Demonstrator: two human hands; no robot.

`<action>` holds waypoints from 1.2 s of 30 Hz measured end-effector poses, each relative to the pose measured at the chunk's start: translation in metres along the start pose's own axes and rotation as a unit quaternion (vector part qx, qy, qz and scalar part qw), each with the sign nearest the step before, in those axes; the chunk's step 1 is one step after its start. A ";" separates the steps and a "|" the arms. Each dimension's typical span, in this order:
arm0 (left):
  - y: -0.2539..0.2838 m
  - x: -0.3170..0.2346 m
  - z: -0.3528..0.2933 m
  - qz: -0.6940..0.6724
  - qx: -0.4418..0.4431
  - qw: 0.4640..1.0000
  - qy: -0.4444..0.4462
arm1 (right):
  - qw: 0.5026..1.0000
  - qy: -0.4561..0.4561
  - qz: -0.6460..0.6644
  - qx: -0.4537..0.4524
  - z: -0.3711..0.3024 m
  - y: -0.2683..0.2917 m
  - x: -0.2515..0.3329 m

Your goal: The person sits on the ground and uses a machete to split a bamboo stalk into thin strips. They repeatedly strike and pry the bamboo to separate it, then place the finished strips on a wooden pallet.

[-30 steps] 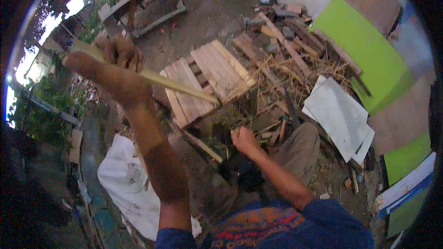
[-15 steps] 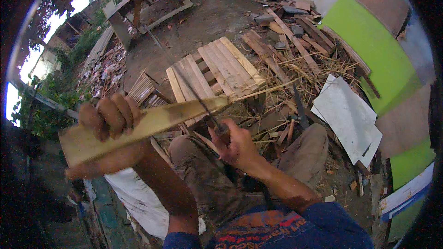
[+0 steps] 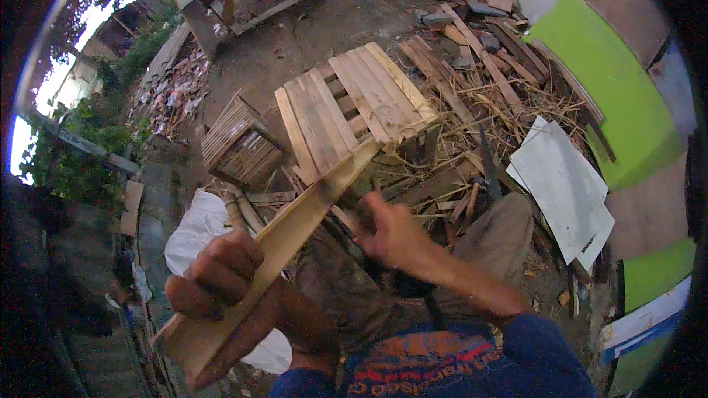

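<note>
One long pale wooden slat (image 3: 295, 228) slants across my lap in the head view, my left hand (image 3: 217, 276) wrapped tight round its lower end while its far end points at the wooden pallet (image 3: 354, 107) on the ground. My right hand (image 3: 391, 232) is closed against the slat's upper edge, too blurred to tell what its grip holds. I judge the shaping only partly done: the slat's face looks whole.

ahead: pallet (image 3: 354, 114) blocks | right: scrap wood pile (image 3: 472, 81) | left: white sack (image 3: 195, 232)
</note>
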State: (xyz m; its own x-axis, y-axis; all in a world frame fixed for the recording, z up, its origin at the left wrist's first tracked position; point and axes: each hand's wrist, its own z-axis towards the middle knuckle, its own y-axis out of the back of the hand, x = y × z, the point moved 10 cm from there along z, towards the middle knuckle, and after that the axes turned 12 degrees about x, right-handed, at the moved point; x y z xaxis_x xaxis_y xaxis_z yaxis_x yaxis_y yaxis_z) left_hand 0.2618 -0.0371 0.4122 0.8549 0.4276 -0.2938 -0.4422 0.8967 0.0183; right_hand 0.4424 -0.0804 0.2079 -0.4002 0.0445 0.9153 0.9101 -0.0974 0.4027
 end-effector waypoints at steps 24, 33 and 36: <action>0.011 0.011 0.014 -0.014 -0.151 0.988 -0.010 | 0.985 0.055 -0.115 -0.120 0.003 -0.003 -0.064; 0.035 0.022 0.032 -0.030 -0.101 0.994 0.030 | 0.981 0.096 -0.138 -0.098 0.007 -0.013 -0.033; 0.040 0.034 0.035 -0.045 -0.130 0.989 0.049 | 0.978 -0.038 -0.161 -0.127 0.036 0.011 -0.137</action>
State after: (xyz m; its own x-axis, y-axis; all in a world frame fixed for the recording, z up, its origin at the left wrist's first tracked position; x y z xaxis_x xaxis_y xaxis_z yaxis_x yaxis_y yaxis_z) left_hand 0.2830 0.0171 0.4367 0.8694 0.3231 -0.3739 -0.4312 0.8656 -0.2546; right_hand 0.5108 -0.0518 0.0867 -0.6441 0.1873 0.7416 0.6780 -0.3091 0.6669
